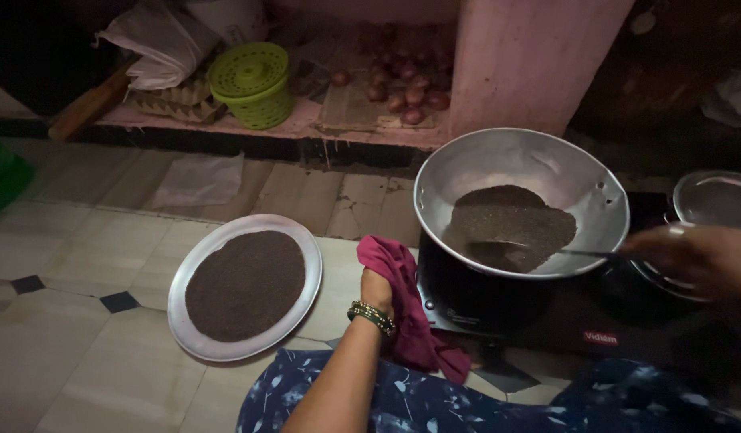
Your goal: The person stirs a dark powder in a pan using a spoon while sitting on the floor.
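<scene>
My left hand [376,289] grips a magenta cloth [406,309] at the near left side of a black cooktop [547,309]. On the cooktop sits a wide metal pan [458,172] holding a patch of small dark seeds [514,220]. My right hand [695,258] holds the handle of a metal spoon [539,250] whose bowl lies in the seeds. Left of the cloth, a round steel plate [195,337] on the tiled floor carries a flat layer of the same dark seeds [244,285]. A green bangle circles my left wrist.
A steel pot with a lid [713,196] stands right of the pan. A raised ledge at the back holds a green perforated basket [252,84], egg trays, a white sack [162,44] and several onions [406,84]. A pink pillar [531,56] rises behind the pan.
</scene>
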